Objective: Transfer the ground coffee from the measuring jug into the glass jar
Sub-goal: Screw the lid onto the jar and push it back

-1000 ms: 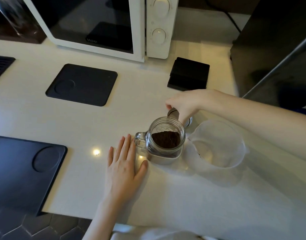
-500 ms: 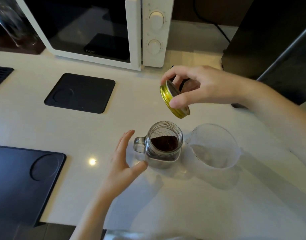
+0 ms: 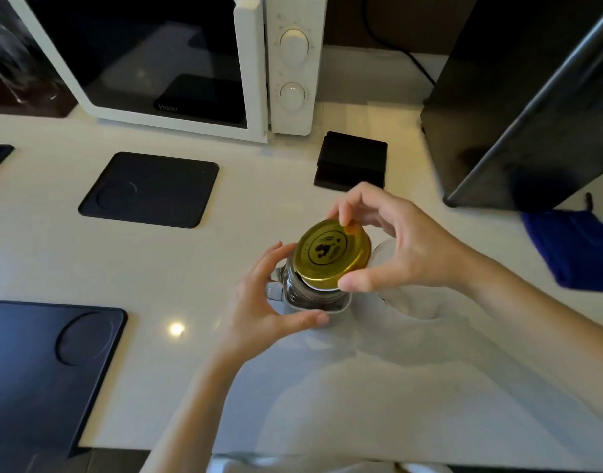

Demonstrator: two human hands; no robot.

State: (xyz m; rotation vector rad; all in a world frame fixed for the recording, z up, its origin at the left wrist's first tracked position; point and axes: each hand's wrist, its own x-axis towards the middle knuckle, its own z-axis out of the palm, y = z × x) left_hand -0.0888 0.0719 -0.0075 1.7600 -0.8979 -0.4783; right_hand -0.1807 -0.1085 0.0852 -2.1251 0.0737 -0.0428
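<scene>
— Hands first: why are they held like this?
— Left hand (image 3: 259, 312) wraps the glass jar (image 3: 310, 295) low on its side, I think to keep it from turning. Right hand (image 3: 395, 244) pinches the gold lid (image 3: 331, 252) by its rim, tilted over the mouth, not yet seated.
— And the contents?
— Dark ground coffee (image 3: 322, 303) shows through the jar wall. The measuring jug (image 3: 389, 264) stands just beside on the counter (image 3: 88, 261), mostly hidden behind the right hand; it looks empty.
</scene>
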